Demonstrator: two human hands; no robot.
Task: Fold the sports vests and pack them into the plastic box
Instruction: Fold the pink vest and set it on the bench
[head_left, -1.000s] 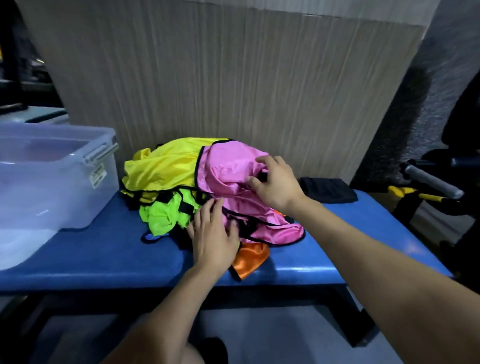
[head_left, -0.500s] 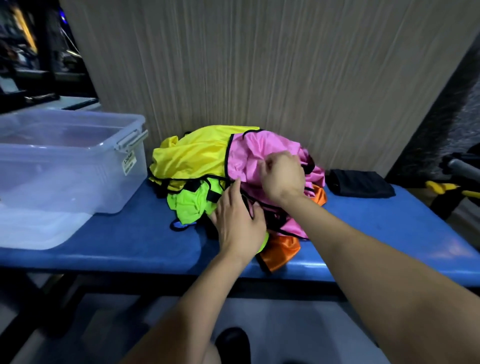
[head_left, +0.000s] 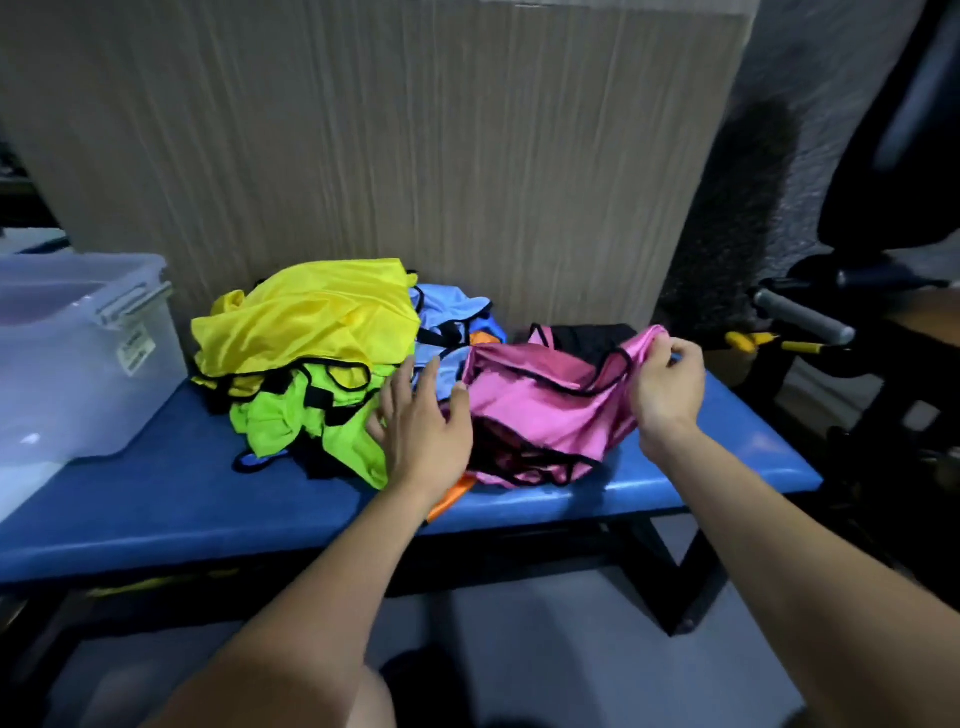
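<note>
Pink vest (head_left: 540, 410) separating from pile.
Right hand (head_left: 667, 387) fingers pinch its edge; left hand (head_left: 423, 423) fingers spread flat on the heap. Risk: black straps snag, dragging neighbours off the bench (head_left: 156, 499).

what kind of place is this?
Probably a gym or sports storeroom, though that's a guess: a padded blue bench serves as the worktable, coloured sports vests are piled on it, and equipment with a grey padded handle stands to the right.
</note>
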